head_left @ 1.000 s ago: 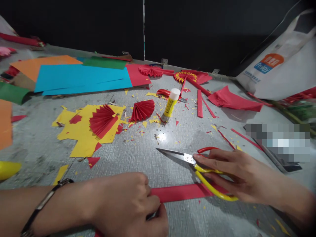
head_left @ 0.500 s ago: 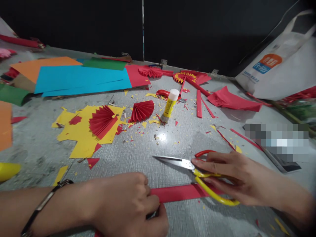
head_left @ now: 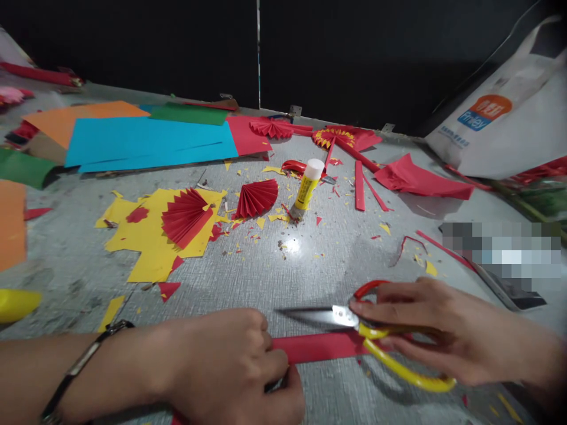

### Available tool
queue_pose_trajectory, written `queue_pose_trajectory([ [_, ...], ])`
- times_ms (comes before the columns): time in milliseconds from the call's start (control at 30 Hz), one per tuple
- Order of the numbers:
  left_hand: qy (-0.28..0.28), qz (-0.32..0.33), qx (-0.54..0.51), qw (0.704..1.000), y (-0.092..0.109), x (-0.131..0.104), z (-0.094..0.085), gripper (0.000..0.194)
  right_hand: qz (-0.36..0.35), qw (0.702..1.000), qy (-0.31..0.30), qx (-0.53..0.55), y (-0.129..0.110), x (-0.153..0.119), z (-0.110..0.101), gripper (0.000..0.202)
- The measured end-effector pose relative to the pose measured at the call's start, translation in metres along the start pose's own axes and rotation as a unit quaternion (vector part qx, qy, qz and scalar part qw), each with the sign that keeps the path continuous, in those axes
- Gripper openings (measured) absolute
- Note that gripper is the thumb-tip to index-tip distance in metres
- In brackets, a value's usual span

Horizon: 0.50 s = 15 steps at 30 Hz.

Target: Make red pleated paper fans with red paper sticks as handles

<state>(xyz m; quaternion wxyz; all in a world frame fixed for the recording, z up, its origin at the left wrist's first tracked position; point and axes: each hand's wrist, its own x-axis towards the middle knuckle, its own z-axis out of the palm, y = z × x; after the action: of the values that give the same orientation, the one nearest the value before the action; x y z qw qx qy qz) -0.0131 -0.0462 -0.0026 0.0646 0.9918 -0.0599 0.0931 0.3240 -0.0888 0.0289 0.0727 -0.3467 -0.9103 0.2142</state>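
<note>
A pair of scissors (head_left: pixel 345 319) with red and yellow handles is in my right hand (head_left: pixel 429 330), fingers around the handles. Its blades point left and lie together, just above a red paper strip (head_left: pixel 319 347). My left hand (head_left: pixel 234 360), closed, grips that strip near the table's front edge; a bit of the same red shows below the wrist. What else lies under the fingers is hidden. Farther off stand a glue stick (head_left: pixel 309 184), yellow with a white cap, and two pleated red paper fans (head_left: pixel 257 198), one of them on cut yellow paper (head_left: pixel 150 260).
Sheets of blue paper (head_left: pixel 150 144), orange and green lie at the back left. More red fans and red paper (head_left: pixel 425 177) are at the back. A white bag (head_left: pixel 496 136) stands at the right, near a phone-like device (head_left: pixel 522 295). Scraps litter the grey table (head_left: pixel 248 271).
The scissors have moved down and slightly right, nearer the red strip, with my right hand. A thin red sliver near the right hand now lies curved. My left hand stays almost still.
</note>
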Motion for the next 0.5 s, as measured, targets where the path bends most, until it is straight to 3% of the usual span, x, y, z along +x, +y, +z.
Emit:
queue_pose_trajectory([
  [100, 0.01, -0.005, 0.012, 1.0, -0.0004, 0.0009, -0.0021, 0.009, 0.023, 0.999, 0.025, -0.017, 0.0016, -0.0023, -0.0022, 0.051],
  [267, 0.025, -0.006, 0.013, 1.0, -0.0006, 0.0002, -0.0017, 0.008, -0.001, 1.0, -0.02, 0.003, 0.0019, -0.0031, -0.0029, 0.052],
  [400, 0.007, -0.002, 0.011, 1.0, -0.0005, -0.0004, 0.0004, 0.008, 0.006, 1.0, 0.01, -0.021, 0.0046, -0.0026, -0.0049, 0.051],
  [500, 0.002, 0.001, 0.009, 1.0, -0.0003, -0.0005, 0.0001, 0.01, -0.007, 1.0, -0.017, -0.019, 0.004, -0.0024, -0.0063, 0.048],
])
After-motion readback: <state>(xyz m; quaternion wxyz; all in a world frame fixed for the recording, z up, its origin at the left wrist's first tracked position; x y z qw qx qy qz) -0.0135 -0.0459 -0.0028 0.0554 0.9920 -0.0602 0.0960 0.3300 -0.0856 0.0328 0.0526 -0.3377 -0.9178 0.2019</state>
